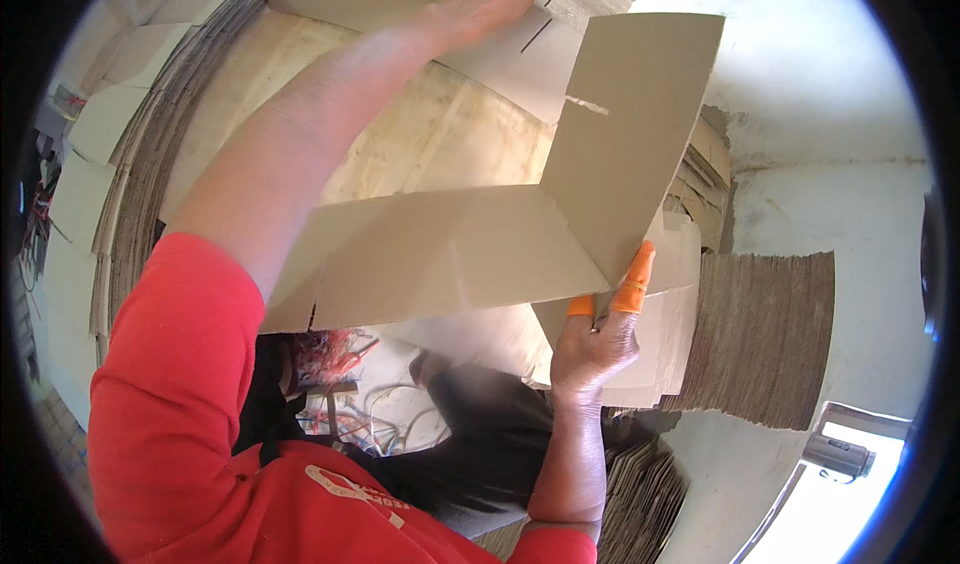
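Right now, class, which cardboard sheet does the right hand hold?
The nearer sheet, bent at its crease; the farther cardboard is under the left hand.

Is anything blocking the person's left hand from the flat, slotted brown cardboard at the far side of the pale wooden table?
Nothing visible does: the left hand is right at the flat, slotted brown cardboard, seemingly touching it. The creased brown cardboard sheet in the right hand is nearer the body, not between them.
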A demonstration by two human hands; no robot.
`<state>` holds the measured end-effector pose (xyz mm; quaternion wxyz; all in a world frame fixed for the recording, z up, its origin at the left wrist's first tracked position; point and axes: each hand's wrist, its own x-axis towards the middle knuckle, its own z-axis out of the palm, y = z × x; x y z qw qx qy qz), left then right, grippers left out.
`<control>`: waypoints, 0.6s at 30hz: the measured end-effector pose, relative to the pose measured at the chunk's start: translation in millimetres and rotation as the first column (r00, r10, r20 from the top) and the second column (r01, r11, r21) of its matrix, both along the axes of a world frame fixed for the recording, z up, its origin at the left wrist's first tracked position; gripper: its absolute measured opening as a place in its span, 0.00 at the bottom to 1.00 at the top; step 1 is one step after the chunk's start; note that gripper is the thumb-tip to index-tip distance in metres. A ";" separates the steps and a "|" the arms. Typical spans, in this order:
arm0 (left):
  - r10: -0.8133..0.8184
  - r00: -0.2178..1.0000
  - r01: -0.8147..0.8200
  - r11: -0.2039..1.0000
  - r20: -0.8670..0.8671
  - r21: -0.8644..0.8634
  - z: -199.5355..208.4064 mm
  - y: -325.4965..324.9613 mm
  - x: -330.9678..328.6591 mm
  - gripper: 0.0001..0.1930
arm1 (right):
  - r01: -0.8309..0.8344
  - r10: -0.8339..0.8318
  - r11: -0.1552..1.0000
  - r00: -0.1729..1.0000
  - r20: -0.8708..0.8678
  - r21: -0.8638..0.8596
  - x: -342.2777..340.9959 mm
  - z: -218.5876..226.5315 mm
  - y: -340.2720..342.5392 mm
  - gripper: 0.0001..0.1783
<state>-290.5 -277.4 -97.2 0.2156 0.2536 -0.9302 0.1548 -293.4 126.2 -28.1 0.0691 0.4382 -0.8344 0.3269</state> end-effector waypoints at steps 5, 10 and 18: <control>-0.129 0.988 0.127 0.992 -0.080 -0.020 -2.5 -12.7 8.0 0.14 | 0.002 -0.001 0.999 1.000 0.016 -0.049 0.4 -3.2 0.4 0.40; -0.189 0.981 0.190 0.982 -0.052 0.013 7.5 -0.9 27.2 0.12 | -0.081 0.079 0.990 0.997 -0.021 -0.114 0.8 -3.9 1.7 0.40; -0.245 0.969 0.244 0.920 -0.035 0.307 31.2 39.5 32.9 0.09 | -0.123 0.121 0.984 0.992 -0.021 -0.128 6.2 4.5 1.4 0.41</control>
